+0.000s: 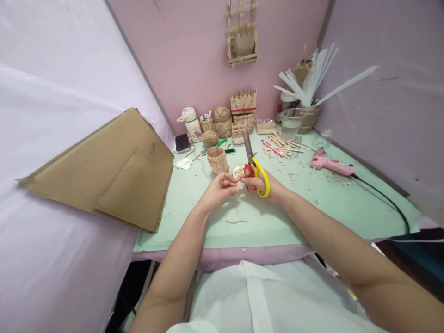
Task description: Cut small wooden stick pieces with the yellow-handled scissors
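Observation:
My right hand (272, 186) is closed around a pair of scissors (249, 147) with yellow and red handles, the blades pointing up and away from me. Its fingertips meet those of my left hand (222, 187), which is pinched shut. Whatever sits between the left fingertips is too small to make out. A small round white dish (236, 169) with bits of wood shows just behind both hands, partly hidden. Behind my left hand stands a small cup covered in wooden sticks (218, 162). A short piece of twine (236, 222) lies on the green tabletop (215, 238) nearer to me.
A pink glue gun (331, 165) with its black cord lies to the right, near loose wooden sticks (282, 144). Cardboard (114, 175) leans at the left. A bottle (191, 125), phone (182, 142), twine balls (210, 138) and a clear plastic cup (291, 124) stand towards the back.

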A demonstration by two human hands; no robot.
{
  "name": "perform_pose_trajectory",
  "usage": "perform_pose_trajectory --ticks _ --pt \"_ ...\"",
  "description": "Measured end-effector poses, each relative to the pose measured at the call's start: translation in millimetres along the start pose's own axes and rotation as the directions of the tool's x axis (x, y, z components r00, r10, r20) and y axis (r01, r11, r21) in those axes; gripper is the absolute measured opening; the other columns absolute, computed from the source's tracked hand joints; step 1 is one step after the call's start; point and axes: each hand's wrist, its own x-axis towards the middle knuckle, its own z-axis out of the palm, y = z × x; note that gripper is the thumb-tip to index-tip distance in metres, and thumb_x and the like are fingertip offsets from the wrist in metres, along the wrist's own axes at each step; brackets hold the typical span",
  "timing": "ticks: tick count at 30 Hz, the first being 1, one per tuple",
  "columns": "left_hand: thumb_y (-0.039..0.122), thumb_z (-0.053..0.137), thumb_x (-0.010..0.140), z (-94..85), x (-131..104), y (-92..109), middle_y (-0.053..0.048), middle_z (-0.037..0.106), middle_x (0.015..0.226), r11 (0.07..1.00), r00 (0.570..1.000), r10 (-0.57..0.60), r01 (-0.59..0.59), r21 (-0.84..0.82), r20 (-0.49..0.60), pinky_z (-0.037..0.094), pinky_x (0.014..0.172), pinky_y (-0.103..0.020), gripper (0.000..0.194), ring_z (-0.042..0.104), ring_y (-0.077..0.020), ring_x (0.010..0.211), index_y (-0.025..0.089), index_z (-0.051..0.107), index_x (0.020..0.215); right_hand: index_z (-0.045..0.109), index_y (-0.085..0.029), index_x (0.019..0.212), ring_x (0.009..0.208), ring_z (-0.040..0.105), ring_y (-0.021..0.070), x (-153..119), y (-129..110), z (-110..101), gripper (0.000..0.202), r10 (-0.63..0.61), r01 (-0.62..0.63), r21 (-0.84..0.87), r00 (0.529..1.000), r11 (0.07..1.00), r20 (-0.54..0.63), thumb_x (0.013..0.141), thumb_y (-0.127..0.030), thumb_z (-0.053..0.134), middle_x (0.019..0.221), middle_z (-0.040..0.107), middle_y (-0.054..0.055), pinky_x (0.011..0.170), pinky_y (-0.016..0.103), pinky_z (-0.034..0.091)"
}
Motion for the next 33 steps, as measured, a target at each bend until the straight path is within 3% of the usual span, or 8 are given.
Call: perform_pose_trajectory --ticks 4,7,13,18,27,33 --pt "0.030 0.076 0.061 -1.0 -0.8 0.8 0.002 0.061 0.067 0.995 0.999 -0.028 0.029 -0.090 0.021 0.043 0.064 -0.024 0.041 0.058 -0.0098 0.065 0.017 0.045 0.083 0.035 -0.022 0.070 0.042 0.034 0.0058 -1.0 -1.8 1.1 0.039 -0.048 0.050 -0.038 0.998 0.998 0.047 0.060 -0.037 0.070 0.062 0.052 -0.007 0.042 0.023 0.023" --pt "0.032 0.076 0.061 0.7 -1.7 0.6 -0.001 0.064 0.072 0.990 0.996 -0.083 0.086 -0.112 0.029 0.046 0.070 -0.028 0.038 0.061 -0.0117 0.070 0.016 0.050 0.084 0.035 -0.023 0.070 0.049 0.045 0.0098 -1.4 -3.2 2.7 0.039 -0.098 0.100 -0.085 0.995 0.991 0.030 0.061 -0.036 0.070 0.063 0.055 -0.005 0.044 0.023 0.027" --pt "0.039 0.073 0.064 5.6 -1.0 -2.1 -0.008 0.068 0.080 0.988 0.986 -0.156 0.155 -0.016 -0.053 0.049 0.076 -0.033 0.035 0.063 -0.0153 0.074 0.011 0.065 0.082 0.038 -0.021 0.066 0.048 0.041 0.0081 0.4 -3.0 3.9 0.039 -0.191 0.140 -0.285 0.968 0.948 -0.160 0.057 -0.038 0.073 0.061 0.052 -0.005 0.045 0.023 0.030" --pt "0.039 0.074 0.061 7.7 0.8 -4.1 -0.008 0.068 0.073 0.987 0.983 -0.161 0.160 -0.016 -0.093 0.049 0.071 -0.032 0.034 0.062 -0.0141 0.066 0.011 0.068 0.080 0.038 -0.022 0.067 0.043 0.035 0.0071 -0.7 -2.7 3.8 0.033 -0.164 0.108 -0.255 0.964 0.961 -0.207 0.063 -0.037 0.067 0.055 0.045 -0.008 0.043 0.024 0.030" --pt "0.037 0.073 0.063 5.3 0.1 -2.7 -0.008 0.069 0.074 0.989 0.984 -0.142 0.137 -0.054 -0.104 0.050 0.069 -0.031 0.029 0.063 -0.0144 0.067 0.012 0.068 0.078 0.047 -0.018 0.067 0.050 0.041 0.0069 -1.7 -7.7 3.6 0.028 -0.162 0.135 -0.219 0.980 0.966 -0.114 0.063 -0.037 0.068 0.084 0.063 0.002 0.042 0.023 0.031" --pt "0.035 0.074 0.063 6.2 -0.5 -1.5 -0.008 0.068 0.074 0.982 0.981 -0.175 0.168 -0.086 -0.079 0.049 0.068 -0.029 0.028 0.062 -0.0137 0.066 0.012 0.068 0.078 0.045 -0.019 0.065 0.050 0.041 0.0081 -0.7 -5.2 2.7 0.032 -0.182 0.153 -0.248 0.979 0.956 -0.096 0.061 -0.038 0.070 0.076 0.063 0.001 0.043 0.024 0.032"
